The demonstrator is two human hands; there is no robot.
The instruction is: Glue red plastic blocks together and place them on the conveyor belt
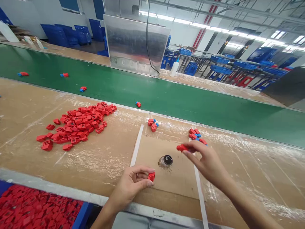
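Fingers of the left hand (128, 187) pinch a red plastic block (151, 176), and the right hand (207, 163) grips a second red block (183, 148) above a cardboard sheet (181, 181). A small jar (165, 160) lies on the sheet between them. Farther out, red-and-blue pieces (153, 127) sit near the sheet's far edge, a big red heap (78, 124) lies on the plastic-covered bench (250, 178), and a green conveyor belt (190, 108) runs behind.

Glossy red plastic parts (78, 125) sit at left of centre on a sheet of matt brown cardboard (166, 181). Crinkled clear plastic film (247, 162) shines at right, below a smooth green conveyor belt (202, 111) and a dull brushed-metal panel (135, 44) at top centre.
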